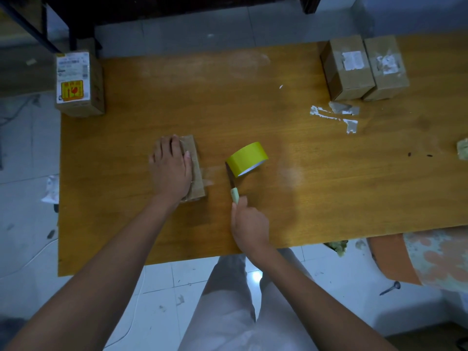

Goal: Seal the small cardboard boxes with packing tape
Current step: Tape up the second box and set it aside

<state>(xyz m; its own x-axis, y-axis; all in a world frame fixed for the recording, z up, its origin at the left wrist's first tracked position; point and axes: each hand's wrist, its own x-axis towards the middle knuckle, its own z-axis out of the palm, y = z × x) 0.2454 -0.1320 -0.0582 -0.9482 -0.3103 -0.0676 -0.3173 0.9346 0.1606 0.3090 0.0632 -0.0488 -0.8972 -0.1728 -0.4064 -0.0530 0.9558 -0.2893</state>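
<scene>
A small cardboard box lies flat on the wooden table, left of centre. My left hand rests palm-down on top of it with straight fingers and covers most of its lid. A clear strip of tape sticks out from the box's right side onto the table. The yellow tape roll stands on its edge just right of the box. My right hand grips the pale green handle of a small knife, whose dark blade points at the roll's lower left.
Two taped cardboard boxes stand side by side at the table's back right, with torn tape scraps in front of them. A labelled box stands on the back left corner. The table's front edge is close to my legs.
</scene>
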